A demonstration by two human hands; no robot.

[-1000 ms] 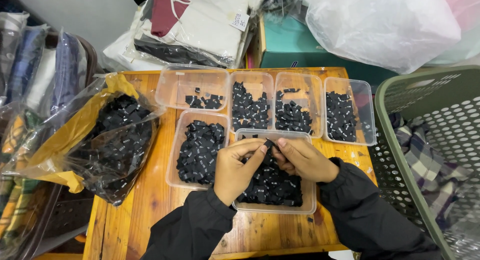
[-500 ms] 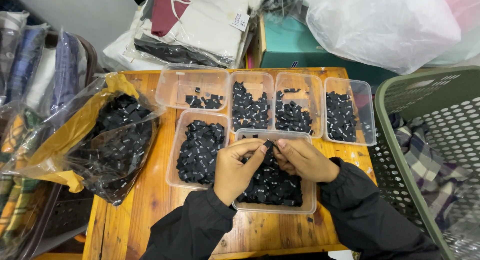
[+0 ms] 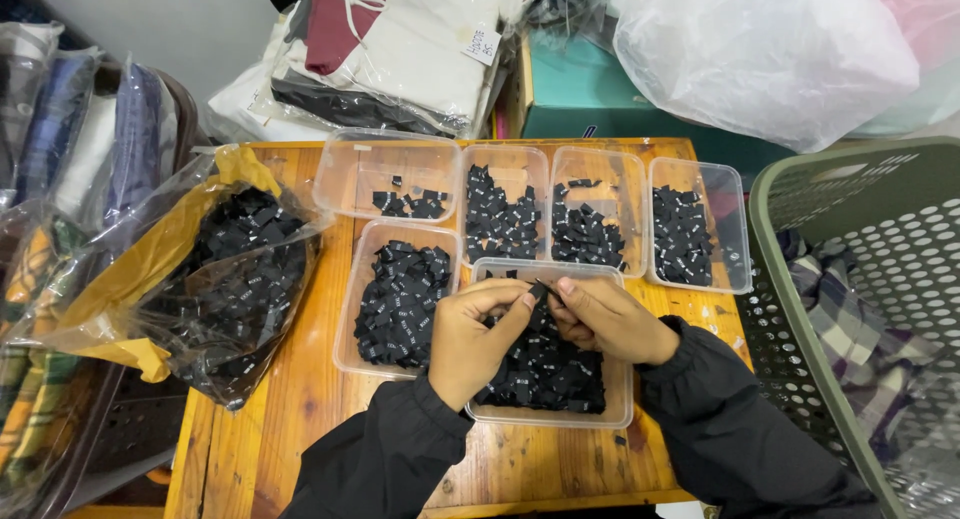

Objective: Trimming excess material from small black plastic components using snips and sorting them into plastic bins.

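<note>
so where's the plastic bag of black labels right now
In the head view the plastic bag lies open on the wooden table's left side, beside the clear tray left of both hands.

A small black label (image 3: 540, 290), flat and thin, is pinched at both ends, held level just above the clear plastic tray (image 3: 620, 404). That tray brims with a loose heap of matching black labels (image 3: 545, 364), jumbled at every angle.

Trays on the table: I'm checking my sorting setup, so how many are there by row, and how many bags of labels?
Back-row trays: 4
Front-row trays: 2
Label bags: 1
Total: 7
Both hands, left and right, pinch one label above the nearest tray.
</note>
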